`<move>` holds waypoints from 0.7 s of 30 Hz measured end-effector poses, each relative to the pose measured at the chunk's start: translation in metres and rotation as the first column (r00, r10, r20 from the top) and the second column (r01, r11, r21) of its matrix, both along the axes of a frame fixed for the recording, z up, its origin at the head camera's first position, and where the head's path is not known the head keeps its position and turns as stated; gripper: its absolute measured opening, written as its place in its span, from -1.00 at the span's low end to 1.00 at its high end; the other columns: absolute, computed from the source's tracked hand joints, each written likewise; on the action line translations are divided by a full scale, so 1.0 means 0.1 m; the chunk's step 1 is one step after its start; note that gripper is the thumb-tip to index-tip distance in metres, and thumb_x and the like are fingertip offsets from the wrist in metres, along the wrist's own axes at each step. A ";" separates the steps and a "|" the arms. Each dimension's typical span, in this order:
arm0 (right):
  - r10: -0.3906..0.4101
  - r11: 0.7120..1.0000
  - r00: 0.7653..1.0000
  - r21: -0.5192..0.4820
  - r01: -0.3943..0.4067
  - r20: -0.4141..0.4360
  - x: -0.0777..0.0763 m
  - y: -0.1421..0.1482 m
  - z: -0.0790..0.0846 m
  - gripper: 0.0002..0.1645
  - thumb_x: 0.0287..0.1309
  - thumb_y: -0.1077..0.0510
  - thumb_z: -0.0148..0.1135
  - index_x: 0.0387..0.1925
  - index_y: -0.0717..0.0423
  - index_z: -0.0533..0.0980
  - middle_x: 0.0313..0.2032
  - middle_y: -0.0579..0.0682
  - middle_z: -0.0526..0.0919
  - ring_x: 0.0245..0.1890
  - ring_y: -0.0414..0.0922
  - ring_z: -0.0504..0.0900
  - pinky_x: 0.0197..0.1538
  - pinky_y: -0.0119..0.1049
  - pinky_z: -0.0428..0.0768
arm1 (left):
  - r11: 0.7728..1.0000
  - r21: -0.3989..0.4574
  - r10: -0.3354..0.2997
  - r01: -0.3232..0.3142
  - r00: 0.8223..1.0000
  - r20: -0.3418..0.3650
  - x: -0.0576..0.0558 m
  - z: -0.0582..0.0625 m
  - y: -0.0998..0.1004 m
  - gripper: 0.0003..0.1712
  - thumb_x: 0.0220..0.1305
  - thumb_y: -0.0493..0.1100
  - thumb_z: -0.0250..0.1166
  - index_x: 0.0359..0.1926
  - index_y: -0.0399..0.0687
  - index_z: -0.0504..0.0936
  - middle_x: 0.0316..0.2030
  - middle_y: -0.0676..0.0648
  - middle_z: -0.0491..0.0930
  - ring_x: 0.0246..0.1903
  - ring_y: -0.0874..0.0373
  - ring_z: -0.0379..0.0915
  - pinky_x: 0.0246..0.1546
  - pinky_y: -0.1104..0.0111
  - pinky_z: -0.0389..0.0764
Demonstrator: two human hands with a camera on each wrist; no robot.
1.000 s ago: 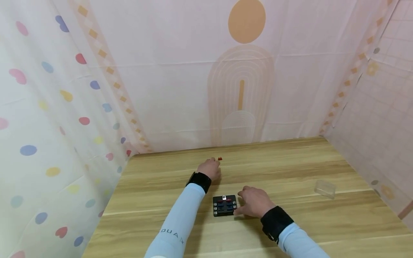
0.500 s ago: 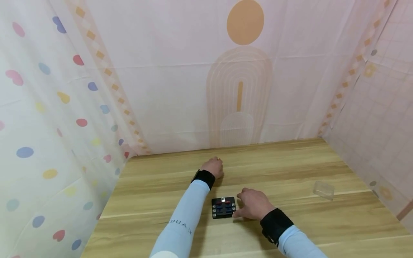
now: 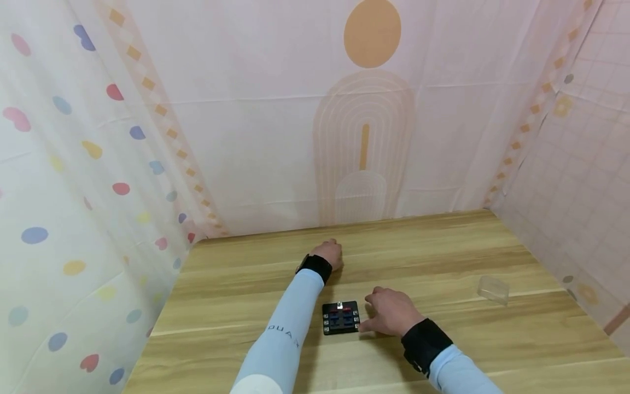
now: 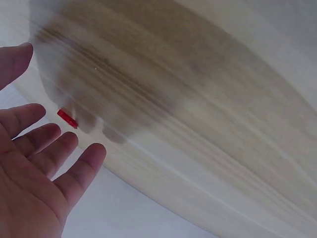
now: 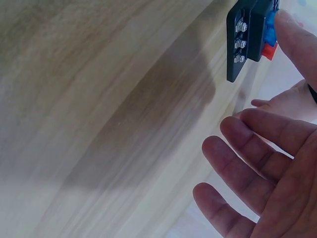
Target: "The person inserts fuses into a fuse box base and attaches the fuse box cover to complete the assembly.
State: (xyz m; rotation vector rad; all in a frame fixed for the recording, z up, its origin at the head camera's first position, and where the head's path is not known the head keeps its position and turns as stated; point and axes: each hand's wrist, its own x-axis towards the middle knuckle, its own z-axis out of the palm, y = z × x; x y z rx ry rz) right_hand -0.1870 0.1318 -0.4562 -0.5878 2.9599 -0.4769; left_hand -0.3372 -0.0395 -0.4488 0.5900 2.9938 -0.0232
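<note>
The wood-grained table (image 3: pixel 418 257) reaches back to pale hanging curtains (image 3: pixel 246 142) with printed shapes. Near its far edge, the left hand (image 3: pixel 328 253) has its fingers loosely extended and holds nothing; a small red piece (image 4: pixel 67 119) lies by its fingertips. The right hand (image 3: pixel 394 312) is also relaxed and holds nothing, its thumb at the black block (image 3: pixel 340 324), perhaps touching it. A clear cover (image 3: pixel 494 290) lies to the right, well apart.

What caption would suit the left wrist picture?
Bare left-hand fingers near a small red rectangular piece on a pale wood-grain tabletop.
</note>
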 end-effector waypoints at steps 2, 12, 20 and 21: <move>0.000 1.000 1.000 0.004 0.000 -0.002 0.00 0.00 0.01 -0.17 -0.15 -0.29 0.54 0.01 0.24 0.64 -0.09 0.13 0.64 -0.11 0.07 0.64 -0.10 -0.03 0.60 | 1.000 -0.015 0.009 -0.008 1.000 0.010 0.00 0.01 0.00 -0.75 0.35 -0.10 0.29 -0.03 -0.11 0.67 0.02 -0.10 0.55 -0.07 0.05 0.54 -0.07 0.26 0.59; 0.004 1.000 1.000 0.005 -0.004 -0.010 0.00 -0.01 0.03 -0.19 -0.16 -0.27 0.56 -0.01 0.25 0.64 -0.13 0.11 0.64 -0.16 0.05 0.64 -0.14 -0.06 0.61 | 0.999 0.005 -0.043 0.043 0.999 0.027 -0.02 0.01 -0.08 -0.86 0.33 -0.18 0.28 -0.19 -0.15 0.68 -0.19 -0.06 0.63 -0.21 0.12 0.57 -0.11 0.32 0.58; 0.009 1.000 1.000 -0.003 -0.009 -0.012 -0.02 -0.04 0.05 -0.19 -0.17 -0.25 0.58 0.00 0.24 0.64 -0.10 0.13 0.64 -0.13 0.05 0.64 -0.13 -0.06 0.61 | 0.997 0.037 -0.066 0.067 0.997 -0.027 -0.06 -0.04 -0.17 -0.84 0.36 -0.24 0.24 -0.36 -0.13 0.71 -0.33 -0.02 0.68 -0.31 0.15 0.57 -0.18 0.33 0.59; 0.010 1.000 1.000 -0.005 -0.010 -0.011 -0.02 -0.04 0.05 -0.19 -0.18 -0.25 0.58 0.01 0.24 0.64 -0.11 0.13 0.64 -0.13 0.05 0.64 -0.12 -0.05 0.61 | 0.997 0.046 -0.067 0.069 0.997 -0.036 -0.06 -0.05 -0.19 -0.81 0.36 -0.25 0.24 -0.41 -0.12 0.70 -0.37 -0.01 0.67 -0.37 0.17 0.55 -0.22 0.33 0.58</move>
